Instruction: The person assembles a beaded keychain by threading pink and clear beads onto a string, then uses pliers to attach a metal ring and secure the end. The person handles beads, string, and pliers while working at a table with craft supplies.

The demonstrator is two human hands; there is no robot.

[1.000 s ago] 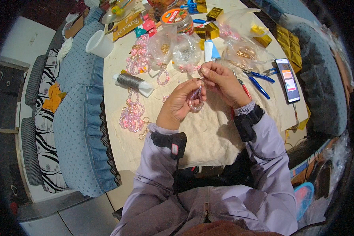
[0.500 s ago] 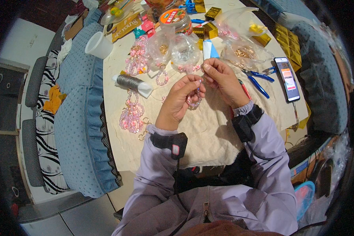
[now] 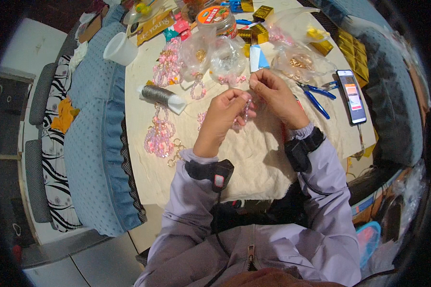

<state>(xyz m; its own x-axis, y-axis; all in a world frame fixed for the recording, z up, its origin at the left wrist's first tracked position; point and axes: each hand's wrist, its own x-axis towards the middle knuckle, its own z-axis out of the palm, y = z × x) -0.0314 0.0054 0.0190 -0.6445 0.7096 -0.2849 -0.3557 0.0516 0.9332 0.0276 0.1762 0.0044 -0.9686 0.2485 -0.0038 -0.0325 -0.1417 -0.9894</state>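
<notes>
Left hand and right hand both pinched on a part-strung pink bead piece between them; finished pink bead charms left of left hand; bags of loose beads beyond, unused.

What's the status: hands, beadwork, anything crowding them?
Left hand and right hand both pinching a pink bead piece above the cloth-covered table. Thread spool left, blue pliers right, both apart from the hands.
</notes>
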